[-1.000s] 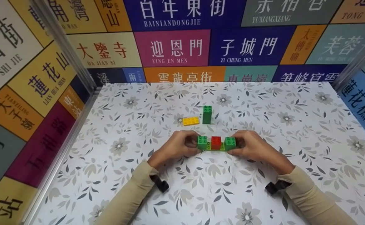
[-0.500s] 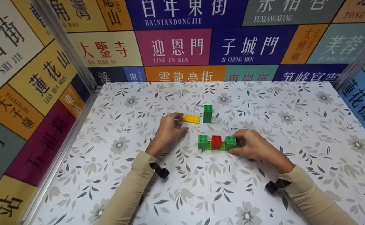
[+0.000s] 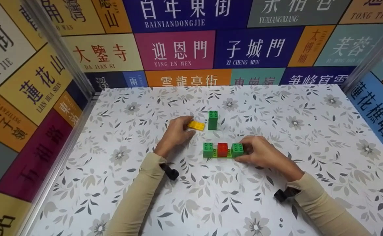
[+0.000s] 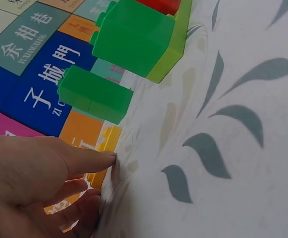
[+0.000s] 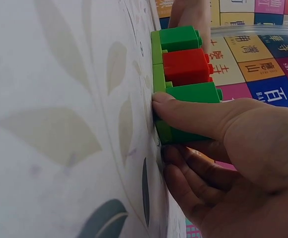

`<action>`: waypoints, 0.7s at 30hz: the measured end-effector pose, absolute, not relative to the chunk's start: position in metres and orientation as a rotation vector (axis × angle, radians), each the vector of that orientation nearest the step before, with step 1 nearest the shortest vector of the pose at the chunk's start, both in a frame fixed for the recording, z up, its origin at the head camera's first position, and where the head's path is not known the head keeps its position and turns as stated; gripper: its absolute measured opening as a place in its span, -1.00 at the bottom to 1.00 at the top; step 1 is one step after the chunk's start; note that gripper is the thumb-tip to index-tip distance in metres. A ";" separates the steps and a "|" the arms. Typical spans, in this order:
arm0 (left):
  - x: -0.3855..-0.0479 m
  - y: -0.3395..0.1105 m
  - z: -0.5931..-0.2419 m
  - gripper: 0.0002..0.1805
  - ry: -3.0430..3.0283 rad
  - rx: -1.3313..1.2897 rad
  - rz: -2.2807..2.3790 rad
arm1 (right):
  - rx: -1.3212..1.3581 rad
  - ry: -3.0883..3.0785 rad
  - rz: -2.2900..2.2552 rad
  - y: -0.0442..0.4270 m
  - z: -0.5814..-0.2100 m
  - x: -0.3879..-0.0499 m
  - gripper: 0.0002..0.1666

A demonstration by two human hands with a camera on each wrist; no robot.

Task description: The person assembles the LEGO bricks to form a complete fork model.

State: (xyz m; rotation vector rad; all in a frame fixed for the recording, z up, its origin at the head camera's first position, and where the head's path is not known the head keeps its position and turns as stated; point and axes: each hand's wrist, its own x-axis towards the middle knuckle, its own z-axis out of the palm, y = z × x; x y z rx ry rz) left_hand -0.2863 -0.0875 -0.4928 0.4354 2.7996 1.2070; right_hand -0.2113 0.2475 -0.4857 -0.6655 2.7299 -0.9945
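My left hand (image 3: pixel 177 130) is at the left end of a flat yellow toy brick (image 3: pixel 197 125), thumb on the near side and fingers on the far side. In the head view a small gap shows between thumb and brick; in the left wrist view the thumb (image 4: pixel 92 159) partly hides it. My right hand (image 3: pixel 260 150) grips the right end of a brick assembly (image 3: pixel 222 149): two green bricks and a red brick (image 5: pixel 186 67) between them on a light green base. In the right wrist view the thumb (image 5: pixel 183 111) presses beside the nearest green brick.
Behind the assembly, right of the yellow brick, a green brick tower (image 3: pixel 213 120) stands upright. The table (image 3: pixel 119 183) has a leaf-patterned white cover. Printed panels (image 3: pixel 175 49) border its back and sides.
My left hand has let go of the assembly's left end and moved away left to the yellow brick, which has turned slightly. The right hand keeps its grip on the assembly.
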 end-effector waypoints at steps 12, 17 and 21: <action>-0.286 -0.097 -0.503 -0.63 2.804 0.423 1.395 | -0.662 2.703 -1.002 0.248 -0.486 -0.212 -0.66; -0.284 -0.104 -0.506 -0.64 2.762 0.484 1.469 | -0.655 2.690 -1.009 0.248 -0.485 -0.213 -0.65; -0.283 -0.107 -0.506 -0.62 2.747 0.523 1.466 | -0.656 2.677 -1.025 0.249 -0.486 -0.213 -0.64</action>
